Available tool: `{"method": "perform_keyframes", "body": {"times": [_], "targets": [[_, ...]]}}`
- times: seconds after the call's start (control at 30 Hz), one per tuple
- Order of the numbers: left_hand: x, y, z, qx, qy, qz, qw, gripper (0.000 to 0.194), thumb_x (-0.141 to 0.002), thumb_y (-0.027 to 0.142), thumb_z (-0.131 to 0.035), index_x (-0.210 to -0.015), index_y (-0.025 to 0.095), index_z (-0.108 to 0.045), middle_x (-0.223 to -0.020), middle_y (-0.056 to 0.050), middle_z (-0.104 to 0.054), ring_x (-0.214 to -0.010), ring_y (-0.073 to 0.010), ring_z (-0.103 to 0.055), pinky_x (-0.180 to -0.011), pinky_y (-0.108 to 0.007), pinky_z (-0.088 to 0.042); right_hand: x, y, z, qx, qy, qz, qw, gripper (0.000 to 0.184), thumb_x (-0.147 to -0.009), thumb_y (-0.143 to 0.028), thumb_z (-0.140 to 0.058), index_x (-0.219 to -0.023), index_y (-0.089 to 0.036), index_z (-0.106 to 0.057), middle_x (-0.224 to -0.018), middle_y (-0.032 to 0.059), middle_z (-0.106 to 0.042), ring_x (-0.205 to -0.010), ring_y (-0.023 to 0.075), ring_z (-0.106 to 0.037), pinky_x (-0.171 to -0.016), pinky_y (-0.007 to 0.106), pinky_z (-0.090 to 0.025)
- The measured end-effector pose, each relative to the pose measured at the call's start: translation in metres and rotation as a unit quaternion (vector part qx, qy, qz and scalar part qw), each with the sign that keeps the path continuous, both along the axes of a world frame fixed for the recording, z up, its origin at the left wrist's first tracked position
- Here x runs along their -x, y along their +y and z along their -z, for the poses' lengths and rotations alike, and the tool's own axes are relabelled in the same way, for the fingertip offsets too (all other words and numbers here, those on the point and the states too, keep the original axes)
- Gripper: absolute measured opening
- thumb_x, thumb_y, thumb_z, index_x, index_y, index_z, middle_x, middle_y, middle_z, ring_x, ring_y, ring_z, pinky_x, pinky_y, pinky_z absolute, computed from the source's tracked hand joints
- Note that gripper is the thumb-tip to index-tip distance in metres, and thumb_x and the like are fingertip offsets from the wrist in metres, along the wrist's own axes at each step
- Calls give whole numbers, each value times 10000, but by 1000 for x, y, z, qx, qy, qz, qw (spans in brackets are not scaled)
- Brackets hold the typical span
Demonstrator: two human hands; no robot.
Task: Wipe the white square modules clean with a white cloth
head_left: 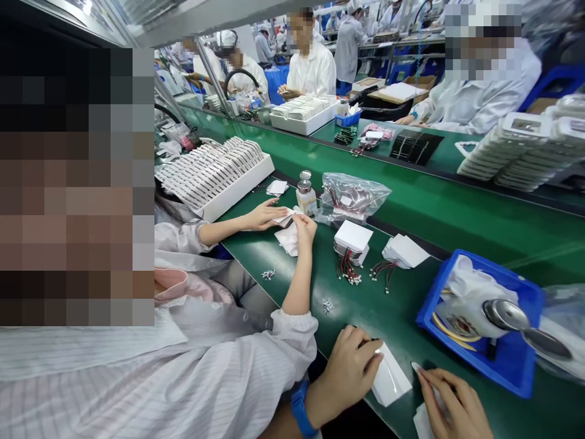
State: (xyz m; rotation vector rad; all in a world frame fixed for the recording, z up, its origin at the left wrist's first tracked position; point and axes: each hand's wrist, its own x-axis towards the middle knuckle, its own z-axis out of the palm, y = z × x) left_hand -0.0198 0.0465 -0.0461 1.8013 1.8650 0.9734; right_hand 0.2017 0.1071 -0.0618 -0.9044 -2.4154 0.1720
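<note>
Unreadably blurred bottle print (459, 324), left fingers (373, 367) on white pack (390, 379)

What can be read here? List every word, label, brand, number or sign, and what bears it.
No legible text anywhere.
Bottle in the blue bin: dark printed marking, too blurred to read.
White slip in the clear bag: any print too small to tell.
White piece by the left hand: no readable text.

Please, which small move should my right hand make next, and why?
Perhaps bring the right hand over to the white rectangular piece, for a light wipe: the left hand touches that piece, while the right, just beside it, pinches something white, possibly a cloth.
</note>
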Motion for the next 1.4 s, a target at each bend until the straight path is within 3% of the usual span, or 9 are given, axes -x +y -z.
{"method": "perform_keyframes", "body": {"times": [0.1,0.23,0.33,0.5,0.67,0.8,0.97,1.17,1.4], "targets": [[1,0,0,-11,7,3,1000,245,-919,170,-576,-1143,202,-669,-937,-63,-636,-877,-217,-562,-776,-355,-495,7,-3,-2,78,20,77,994,281,-1008,-402,-441,-1059,-228,-655,-963,78,-659,-884,224,-638,-786,350,-490],[3,-3,6,-54,25,19,998,231,-947,164,-529,-1127,185,-671,-911,-70,-636,-849,-222,-577,-745,-347,-486,21,-10,-9,132,21,151,979,200,-1002,-332,-457,-1044,-217,-616,-939,70,-667,-884,228,-638,-784,357,-516],[8,-2,18,-107,37,37,993,225,-962,190,-529,-1142,175,-663,-907,-70,-635,-825,-214,-580,-753,-343,-473,35,-14,-21,166,-35,197,966,161,-971,-187,-479,-864,-207,-598,-897,67,-654,-850,231,-618,-770,363,-507],[16,5,31,-153,62,68,984,227,-970,248,-545,-1157,173,-651,-942,-71,-633,-833,-216,-577,-766,-340,-454,53,-14,-43,209,-120,251,938,134,-941,-100,-494,-917,-171,-605,-962,93,-652,-911,256,-588,-801,377,-469],[20,5,26,-186,92,90,974,197,-977,274,-535,-1058,146,-661,-927,-80,-639,-825,-222,-580,-767,-336,-453,61,-10,-50,227,-106,243,937,90,-947,-137,-518,-923,-167,-600,-969,75,-653,-932,223,-584,-794,327,-426],[23,8,25,-222,111,106,963,220,-984,309,-519,-1022,137,-652,-907,-92,-641,-831,-240,-592,-771,-348,-453,71,-5,-45,224,-92,218,946,27,-940,-213,-579,-927,-202,-600,-972,4,-666,-923,163,-594,-770,272,-410],[24,10,25,-245,108,119,956,235,-990,324,-500,-1017,134,-635,-909,-98,-645,-808,-238,-594,-763,-353,-456,82,-14,-34,186,-96,224,952,79,-970,-243,-536,-954,-193,-595,-990,24,-659,-921,186,-572,-753,302,-401],[22,9,25,-213,100,100,967,218,-988,327,-504,-1010,155,-635,-916,-95,-654,-832,-242,-596,-779,-359,-457,81,-24,-29,151,-96,193,965,140,-986,-237,-510,-949,-167,-625,-1001,75,-646,-939,215,-537,-766,332,-411],[13,2,15,-127,50,65,989,167,-982,253,-497,-1010,172,-640,-922,-81,-672,-864,-237,-597,-804,-374,-474,67,-16,-27,213,-7,155,965,122,-951,-167,-552,-918,-181,-669,-944,65,-645,-918,196,-569,-821,330,-455]]}}
